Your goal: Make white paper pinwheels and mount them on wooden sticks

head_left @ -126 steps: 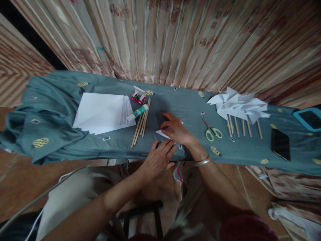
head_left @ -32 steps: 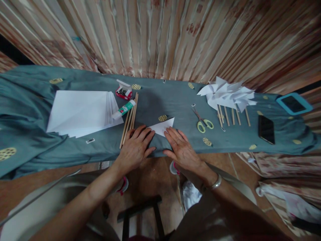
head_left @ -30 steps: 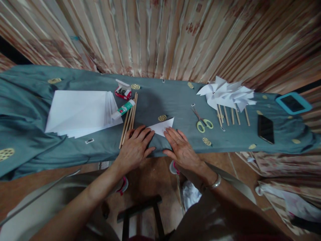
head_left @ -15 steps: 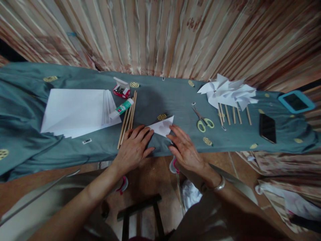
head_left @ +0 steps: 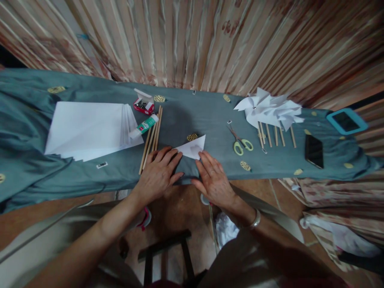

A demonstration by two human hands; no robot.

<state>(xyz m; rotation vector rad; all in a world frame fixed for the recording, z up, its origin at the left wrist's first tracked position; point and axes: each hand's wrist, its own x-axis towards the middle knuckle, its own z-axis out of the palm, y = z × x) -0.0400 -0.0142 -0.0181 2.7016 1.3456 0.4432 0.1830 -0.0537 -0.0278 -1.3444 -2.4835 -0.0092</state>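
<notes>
A small white sheet of paper, folded into a triangle, lies flat near the front edge of the cloth-covered table. My left hand presses on its left corner with the fingers stretched out. At its lower right edge, the fingertips of my right hand touch the paper, fingers extended and the thumb apart. Several wooden sticks lie just beyond my left hand. Scissors with pale green handles lie to the right of the paper.
On the left are a stack of white paper, a glue stick and an open red box of small dark pieces. Several paper pinwheels on sticks lie right, beside a phone and a blue-framed device. A stool stands below.
My right hand has slid slightly left and down along the paper's lower right edge, its fingers now closer together. My left hand stays on the left corner. The view has shifted slightly.
</notes>
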